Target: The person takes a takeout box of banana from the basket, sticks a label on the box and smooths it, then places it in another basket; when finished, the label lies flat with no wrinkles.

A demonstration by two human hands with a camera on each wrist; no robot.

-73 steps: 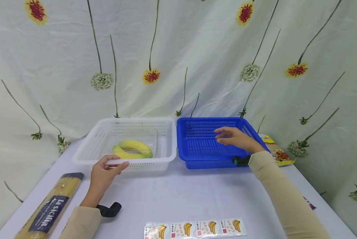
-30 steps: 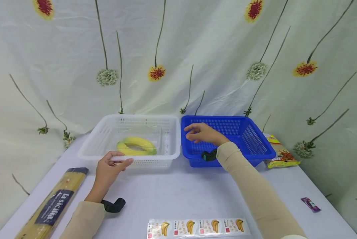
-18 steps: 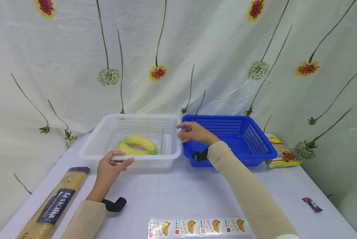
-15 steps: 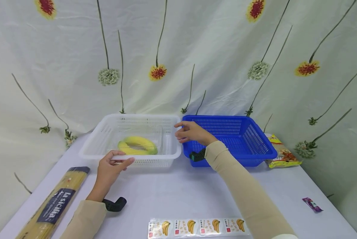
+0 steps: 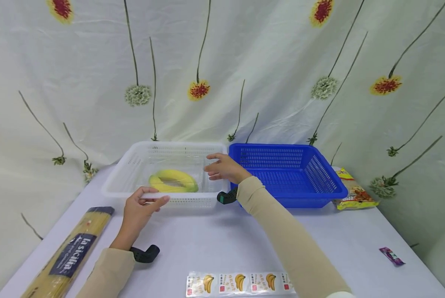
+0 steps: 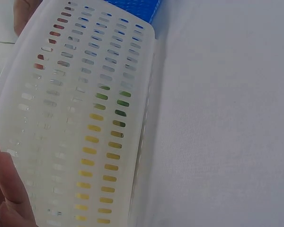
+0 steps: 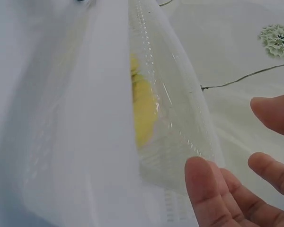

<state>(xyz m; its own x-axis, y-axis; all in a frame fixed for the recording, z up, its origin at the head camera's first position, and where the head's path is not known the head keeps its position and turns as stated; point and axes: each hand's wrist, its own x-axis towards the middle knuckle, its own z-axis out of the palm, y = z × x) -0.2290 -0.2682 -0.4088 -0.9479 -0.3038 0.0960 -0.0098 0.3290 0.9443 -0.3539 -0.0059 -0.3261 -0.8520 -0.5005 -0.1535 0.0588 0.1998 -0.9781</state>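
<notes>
In the head view, my left hand (image 5: 136,212) grips the front rim of a white perforated basket (image 5: 194,195), thumb outside and fingers over the edge. The left wrist view shows that basket's slotted wall (image 6: 71,123), with yellow and green showing through. Inside lie yellow bananas (image 5: 177,175) with green ends, under shiny clear plastic (image 5: 166,162). My right hand (image 5: 224,168) hovers over the basket's right end, fingers loosely bent and nothing held. Its spread fingers (image 7: 203,189) appear close to the clear plastic in the right wrist view.
A blue basket (image 5: 287,197) stands right beside the white one. Spaghetti in a long pack (image 5: 73,254) lies at the left. A snack bag (image 5: 353,192) and a small purple packet (image 5: 392,256) are on the right. Banana stickers (image 5: 239,284) lie at the front.
My right hand has moved left, from above the blue basket to over the right end of the white basket. The left hand keeps its hold on the rim.
</notes>
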